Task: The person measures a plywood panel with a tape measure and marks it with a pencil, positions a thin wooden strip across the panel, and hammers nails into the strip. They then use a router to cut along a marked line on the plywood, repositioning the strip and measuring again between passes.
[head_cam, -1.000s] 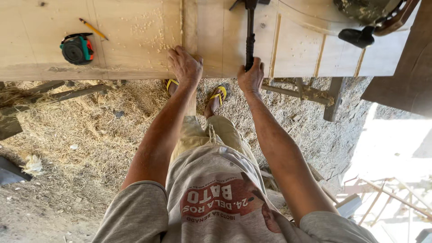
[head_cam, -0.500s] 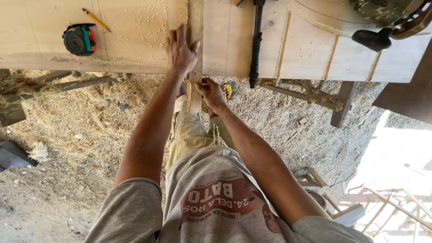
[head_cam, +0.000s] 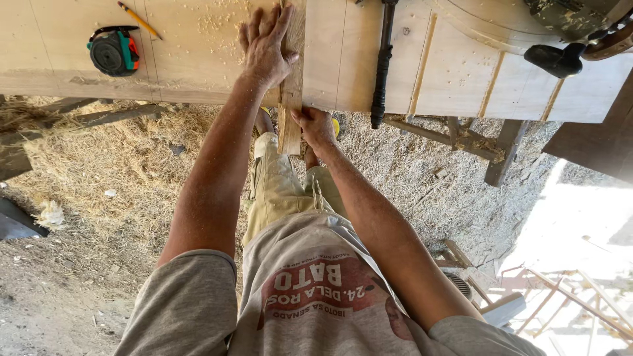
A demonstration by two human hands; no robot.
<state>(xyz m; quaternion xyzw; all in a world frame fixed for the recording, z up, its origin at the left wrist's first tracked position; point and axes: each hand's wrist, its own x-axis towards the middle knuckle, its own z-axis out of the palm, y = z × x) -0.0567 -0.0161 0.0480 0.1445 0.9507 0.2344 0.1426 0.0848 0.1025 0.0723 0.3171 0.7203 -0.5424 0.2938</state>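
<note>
A narrow wooden strip [head_cam: 289, 105] lies across a light wooden workbench [head_cam: 198, 66] and sticks out over its near edge. My left hand [head_cam: 265, 46] presses flat on the bench top and on the strip, fingers spread. My right hand [head_cam: 315, 126] grips the strip's overhanging end from the right, just below the bench edge. Sawdust is scattered on the bench around my left hand.
A black, green and red tape measure [head_cam: 113, 51] and a yellow pencil [head_cam: 139, 20] lie at the bench's left. A black bar clamp [head_cam: 382, 62] stands right of the strip. A round machine part [head_cam: 567, 39] sits at the far right. Wood shavings cover the ground [head_cam: 99, 184].
My left hand slid up from the bench edge onto the strip. My right hand moved left from beside the clamp and took hold of the strip's overhanging end.
</note>
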